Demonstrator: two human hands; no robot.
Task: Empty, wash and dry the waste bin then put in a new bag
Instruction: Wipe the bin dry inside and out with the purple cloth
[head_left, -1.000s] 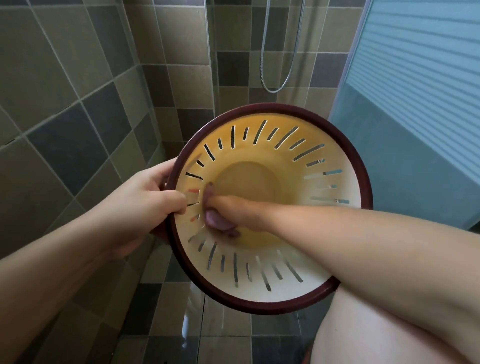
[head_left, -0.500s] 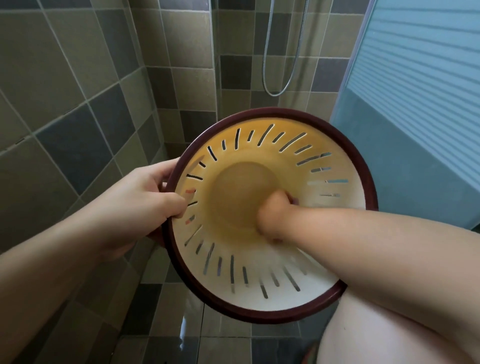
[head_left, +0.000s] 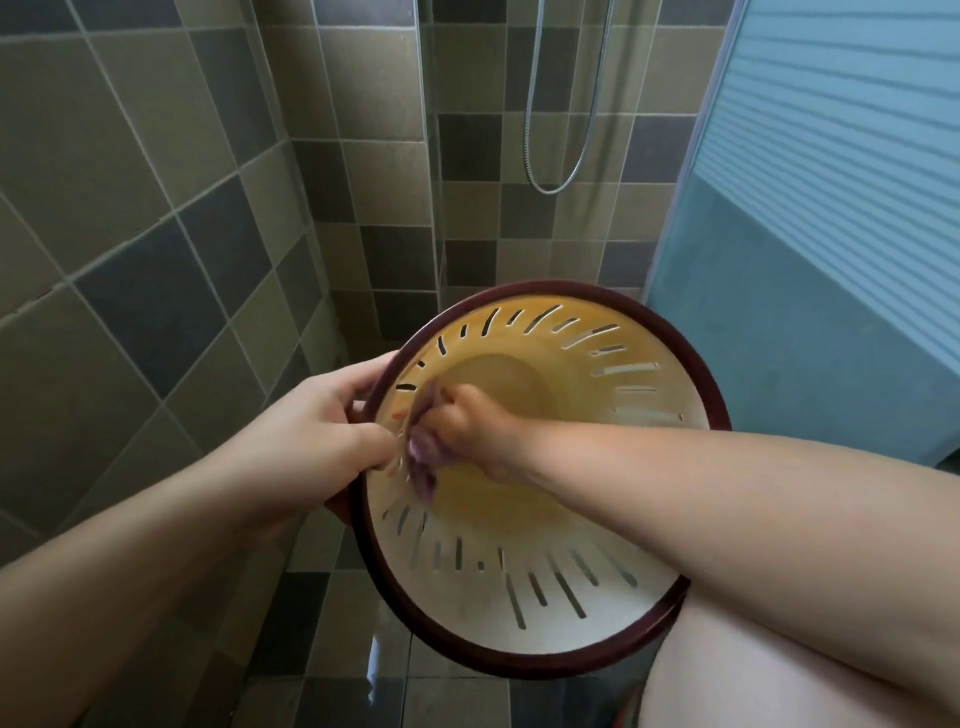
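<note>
- Inside the waste bin (head_left: 524, 613), no rubbish: right hand (head_left: 467, 423) clutches a purple cloth (head_left: 423, 460), rubbing the wall nearest the left hand.
- Left hand (head_left: 317, 426) fingers grip the bin's rim.
- Judging so, emptying's done; wiping underway, new bag to come.

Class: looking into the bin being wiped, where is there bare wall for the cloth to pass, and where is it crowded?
Free: the bin's near slotted wall below the right hand, and its far-right wall toward the blue panel. Crowded: the left rim, where the left hand grips beside the purple cloth.
</note>
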